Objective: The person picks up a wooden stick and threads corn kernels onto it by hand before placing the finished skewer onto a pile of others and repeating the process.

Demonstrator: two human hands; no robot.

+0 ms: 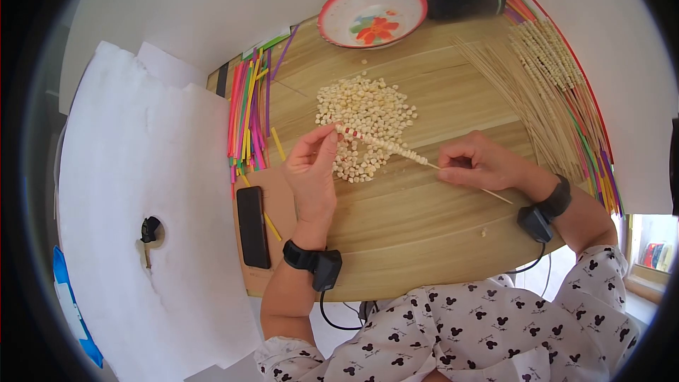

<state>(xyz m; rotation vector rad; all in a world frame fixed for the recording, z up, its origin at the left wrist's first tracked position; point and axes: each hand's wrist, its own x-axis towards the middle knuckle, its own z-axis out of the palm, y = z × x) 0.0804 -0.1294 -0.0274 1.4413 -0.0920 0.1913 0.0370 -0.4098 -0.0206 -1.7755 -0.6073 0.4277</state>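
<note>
A thin wooden skewer (501, 197) slants across the middle of the table, strung with a row of pale kernels (387, 145) that look like corn. A few reddish pieces sit among them near the upper left end. My left hand (311, 170) pinches that end between thumb and fingertips; whether it grips the stick or a kernel is too small to tell. Closed round the bare part of the skewer is my right hand (481, 161), with the lower tip sticking out below it. Beneath and behind the strung row lies a pile of loose pale kernels (364, 102).
Coloured strips (247, 110) and a dark phone (253, 226) lie at left. At the back stand a red-rimmed enamel bowl (339, 18) and a black box (467, 1). Bare skewers (527, 92) and kernel-strung sticks (548, 53) lie at right. White boards flank the table.
</note>
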